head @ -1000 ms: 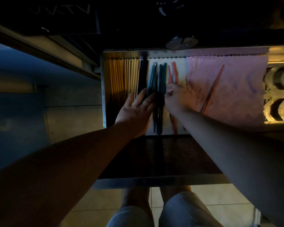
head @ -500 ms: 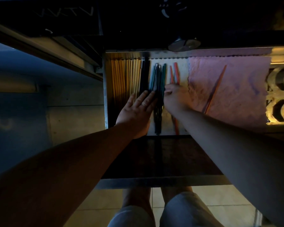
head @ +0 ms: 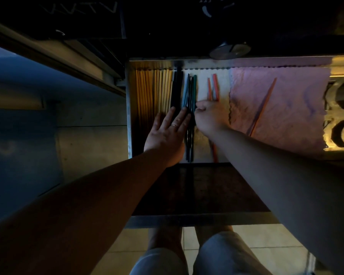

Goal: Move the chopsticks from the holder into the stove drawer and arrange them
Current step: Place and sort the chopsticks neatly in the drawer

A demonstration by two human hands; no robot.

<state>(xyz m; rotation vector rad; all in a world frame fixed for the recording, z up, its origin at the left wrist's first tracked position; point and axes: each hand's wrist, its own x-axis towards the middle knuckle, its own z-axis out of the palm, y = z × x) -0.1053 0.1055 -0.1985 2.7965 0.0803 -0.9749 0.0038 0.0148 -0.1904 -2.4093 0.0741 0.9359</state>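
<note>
The metal stove drawer [head: 129,116] is pulled out below me. Lined up from its left wall lie several yellow wooden chopsticks [head: 153,90], then black chopsticks [head: 176,90], a bundle of blue and green chopsticks [head: 189,90] and a red pair [head: 213,88]. My left hand [head: 167,133] lies flat with straight fingers on the black chopsticks and the bundle's left side. My right hand [head: 208,118] has curled fingers against the bundle's right side and covers the middle of the red pair. One orange chopstick [head: 263,106] lies slanted on the pink cloth [head: 286,92]. No holder is in view.
A dark panel [head: 197,187] and a metal front rail [head: 187,221] close off the drawer toward me. A round stove knob [head: 228,50] sits above the drawer's back edge. My knees and a tiled floor show below. A patterned metal piece [head: 340,116] lies at the right.
Both hands have pressed the blue and green bundle leftward, closer to the black chopsticks. A wider white gap has opened between the bundle and the red pair.
</note>
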